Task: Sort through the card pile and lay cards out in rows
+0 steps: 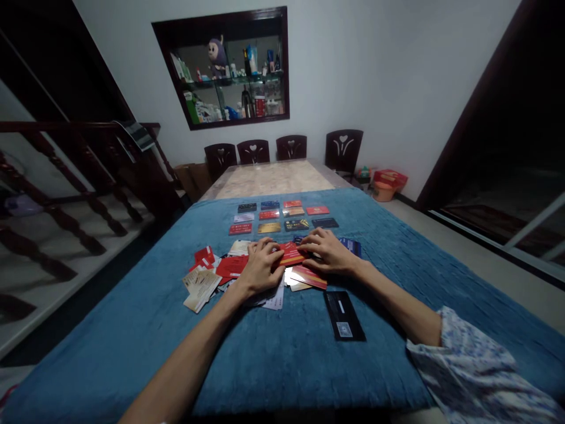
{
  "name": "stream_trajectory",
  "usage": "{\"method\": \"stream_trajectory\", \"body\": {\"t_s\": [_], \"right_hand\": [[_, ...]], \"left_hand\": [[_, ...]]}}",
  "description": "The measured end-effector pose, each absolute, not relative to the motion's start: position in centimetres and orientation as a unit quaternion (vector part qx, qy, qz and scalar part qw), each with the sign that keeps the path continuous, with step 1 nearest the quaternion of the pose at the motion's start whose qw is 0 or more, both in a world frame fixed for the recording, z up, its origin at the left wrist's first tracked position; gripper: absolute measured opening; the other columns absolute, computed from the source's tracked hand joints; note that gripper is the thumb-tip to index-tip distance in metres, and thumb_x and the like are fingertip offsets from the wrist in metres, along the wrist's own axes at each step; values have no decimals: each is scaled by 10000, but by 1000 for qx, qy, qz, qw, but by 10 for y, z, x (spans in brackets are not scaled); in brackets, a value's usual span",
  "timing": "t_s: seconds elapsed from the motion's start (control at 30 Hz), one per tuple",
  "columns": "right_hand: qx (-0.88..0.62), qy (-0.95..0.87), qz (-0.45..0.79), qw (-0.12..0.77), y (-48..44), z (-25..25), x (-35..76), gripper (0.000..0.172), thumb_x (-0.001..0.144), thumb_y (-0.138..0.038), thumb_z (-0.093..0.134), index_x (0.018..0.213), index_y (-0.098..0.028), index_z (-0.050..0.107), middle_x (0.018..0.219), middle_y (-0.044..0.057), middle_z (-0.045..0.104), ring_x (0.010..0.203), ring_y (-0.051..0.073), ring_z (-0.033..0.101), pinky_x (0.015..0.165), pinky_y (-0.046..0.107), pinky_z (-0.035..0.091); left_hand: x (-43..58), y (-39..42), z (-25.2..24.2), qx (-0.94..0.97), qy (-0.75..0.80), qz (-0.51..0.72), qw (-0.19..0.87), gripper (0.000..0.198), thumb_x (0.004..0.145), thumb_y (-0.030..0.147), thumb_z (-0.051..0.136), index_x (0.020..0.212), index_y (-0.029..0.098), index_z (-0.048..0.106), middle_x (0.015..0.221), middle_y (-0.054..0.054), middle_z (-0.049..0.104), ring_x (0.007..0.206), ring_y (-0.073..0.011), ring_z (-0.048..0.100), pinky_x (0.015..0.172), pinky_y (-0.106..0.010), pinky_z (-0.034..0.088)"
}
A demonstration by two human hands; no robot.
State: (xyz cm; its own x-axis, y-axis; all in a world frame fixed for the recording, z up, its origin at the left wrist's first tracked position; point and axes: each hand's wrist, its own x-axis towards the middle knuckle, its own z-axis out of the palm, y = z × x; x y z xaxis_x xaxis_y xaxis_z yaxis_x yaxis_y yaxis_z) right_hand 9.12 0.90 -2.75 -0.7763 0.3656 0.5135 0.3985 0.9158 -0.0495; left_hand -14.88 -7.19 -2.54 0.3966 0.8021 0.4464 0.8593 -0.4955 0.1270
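My left hand (263, 266) and my right hand (327, 252) are close together over a pile of cards, fingers curled down. Between them lies a red card (291, 253), with the left fingers at its left end and the right fingers at its right end. Under and in front of it are a red-and-gold card (309, 275) and pale cards. Left of my left hand, red cards (232, 268) and beige cards (203, 288) lie loosely overlapped. Blue cards (352, 246) are partly hidden behind my right hand.
Beyond my hands, cards lie in rows, among them a gold card (269, 227) and a red card (318, 210). Nearer me is a black card wallet or card (344, 316). A blue cloth (265, 365) covers this end of the table; chairs (291, 147) stand at its far end.
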Motion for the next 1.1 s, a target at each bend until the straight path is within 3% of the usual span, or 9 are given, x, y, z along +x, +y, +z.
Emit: {"method": "stream_trajectory", "body": {"t_s": [0.4, 0.73, 1.1], "right_hand": [[-188, -929, -81, 307, 13, -37, 86, 288, 957, -415, 572, 1096, -219, 730, 1067, 92, 739, 1011, 252, 548, 862, 410, 388], [-180, -908, -118, 358, 16, -39, 81, 228, 995, -283, 507, 1021, -216, 723, 934, 67, 758, 907, 214, 581, 827, 375, 381], [-231, -874, -50, 424, 13, -40, 68, 227, 983, -232, 498, 944, -210, 720, 813, 62, 722, 800, 202, 553, 737, 334, 394]], "left_hand": [[-148, -72, -28, -823, -474, -302, 87, 180, 842, 155, 590, 909, 212, 747, 959, -55, 735, 1103, -257, 558, 949, -465, 373], [-155, -67, -27, -812, -467, -325, 132, 188, 922, 176, 558, 971, 200, 737, 936, -71, 732, 954, -225, 583, 858, -408, 429], [-160, -57, -30, -783, -501, -364, 63, 311, 849, 33, 528, 1036, 194, 716, 884, -60, 702, 914, -224, 566, 806, -360, 463]]}}
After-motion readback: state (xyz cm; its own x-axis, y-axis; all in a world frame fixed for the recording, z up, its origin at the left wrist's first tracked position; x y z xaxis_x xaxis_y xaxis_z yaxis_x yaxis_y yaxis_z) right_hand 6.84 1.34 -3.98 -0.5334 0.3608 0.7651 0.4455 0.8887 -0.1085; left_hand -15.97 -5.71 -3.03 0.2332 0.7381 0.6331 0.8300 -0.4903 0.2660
